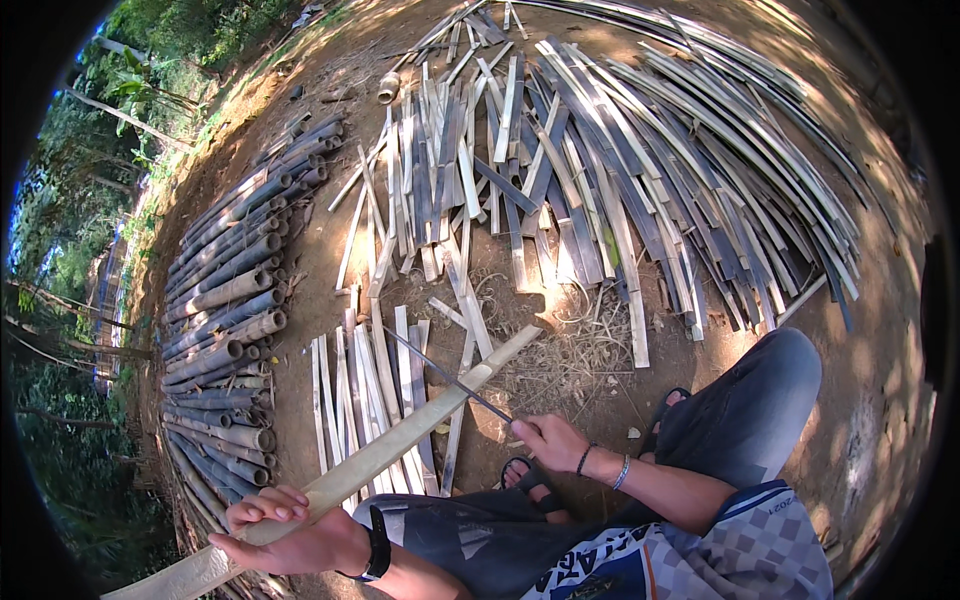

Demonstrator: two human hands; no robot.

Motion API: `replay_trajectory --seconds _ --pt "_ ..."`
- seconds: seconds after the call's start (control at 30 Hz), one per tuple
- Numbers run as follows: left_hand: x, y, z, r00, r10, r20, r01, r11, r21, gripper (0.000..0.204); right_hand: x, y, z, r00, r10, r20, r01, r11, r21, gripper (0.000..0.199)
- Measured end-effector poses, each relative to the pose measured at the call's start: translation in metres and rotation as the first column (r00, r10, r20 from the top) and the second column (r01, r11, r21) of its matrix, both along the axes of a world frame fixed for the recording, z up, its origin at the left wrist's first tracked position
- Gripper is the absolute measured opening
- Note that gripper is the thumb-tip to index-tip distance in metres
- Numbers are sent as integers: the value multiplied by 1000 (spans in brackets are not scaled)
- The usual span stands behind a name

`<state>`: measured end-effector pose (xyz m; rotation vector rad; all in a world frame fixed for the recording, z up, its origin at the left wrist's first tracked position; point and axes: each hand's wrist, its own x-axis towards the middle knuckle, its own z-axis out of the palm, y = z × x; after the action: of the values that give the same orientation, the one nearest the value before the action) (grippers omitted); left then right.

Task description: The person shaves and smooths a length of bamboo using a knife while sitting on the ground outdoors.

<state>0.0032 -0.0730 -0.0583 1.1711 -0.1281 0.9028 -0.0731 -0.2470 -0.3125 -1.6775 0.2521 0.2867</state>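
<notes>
A long pale split-bamboo strip runs slantwise from the lower left to its far end near the middle of the view. My left hand is closed around the strip's near part, with the fingers curled over one edge and the thumb at the other. In a closed grip, my right hand holds a long knife, its handle hidden in the fist. The knife's thin dark blade crosses over the strip and points up and left. I cannot tell whether the blade touches the strip.
Bamboo shavings lie beyond my feet. Cut strips are spread just past the strip I hold. A big heap of split bamboo fans out at the far right, and whole bamboo poles are stacked at left. My bent knee is at right.
</notes>
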Motion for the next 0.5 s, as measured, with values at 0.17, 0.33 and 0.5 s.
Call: replay_trajectory --seconds 0.17,0.33,0.5 --pt "0 -5 2 999 43 -13 -43 999 -2 50 3 -1 -14 995 -50 -83 53 998 31 55" --pt "0 -1 0 1000 -5 -7 5 1000 -5 49 2 -4 -22 994 -38 -107 41 999 25 58" --pt "1 4 0 1000 -12 -14 12 1000 -15 50 6 -7 -8 996 -12 -92 8 999 -43 60"
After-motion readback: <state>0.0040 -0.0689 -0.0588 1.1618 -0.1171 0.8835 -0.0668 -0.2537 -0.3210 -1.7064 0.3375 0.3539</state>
